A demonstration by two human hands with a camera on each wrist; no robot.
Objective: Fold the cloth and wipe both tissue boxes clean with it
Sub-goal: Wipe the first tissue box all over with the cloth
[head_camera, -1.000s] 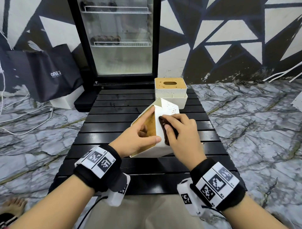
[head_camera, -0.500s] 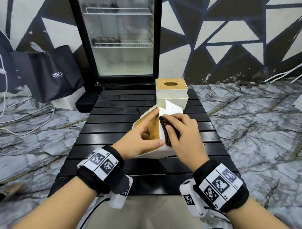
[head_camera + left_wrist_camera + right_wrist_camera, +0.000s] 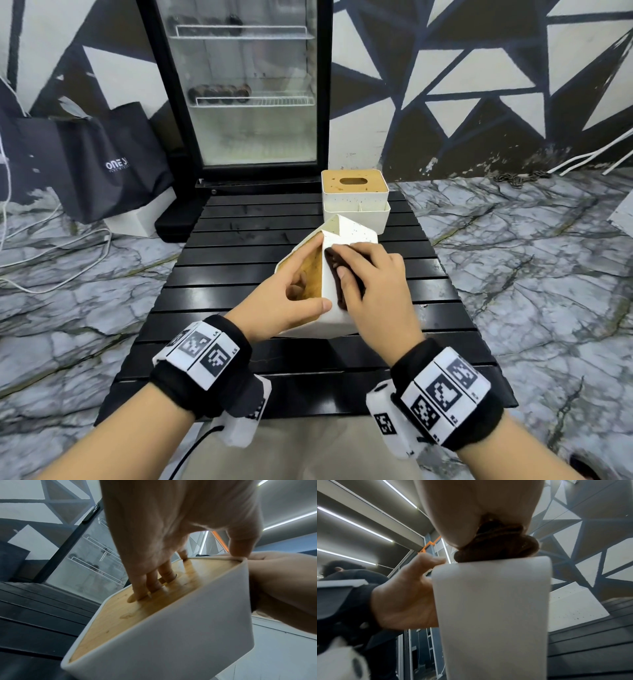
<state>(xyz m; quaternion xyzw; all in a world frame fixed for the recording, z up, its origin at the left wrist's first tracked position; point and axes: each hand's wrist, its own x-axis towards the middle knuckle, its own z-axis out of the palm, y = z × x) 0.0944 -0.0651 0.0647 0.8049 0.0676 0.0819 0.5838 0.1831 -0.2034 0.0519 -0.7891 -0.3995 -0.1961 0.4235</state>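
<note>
The near tissue box (image 3: 337, 310), gripped through its slot by the left hand (image 3: 291, 301), is tilted slightly further than a second ago, toward 10 o'clock, while the folded cloth (image 3: 337, 274), held by the right hand (image 3: 373, 291), is pressed on its white side, so wiping is judged ongoing.

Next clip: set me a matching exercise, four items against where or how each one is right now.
Items:
1. cloth
2. near tissue box
3. far tissue box
4. black bag

States:
A. upright at the table's far edge
B. on the floor by the fridge
C. tipped, gripped by the left hand
D. pressed on a white side by the right hand

Pairs: 1-D, 2-C, 3-A, 4-B
</note>
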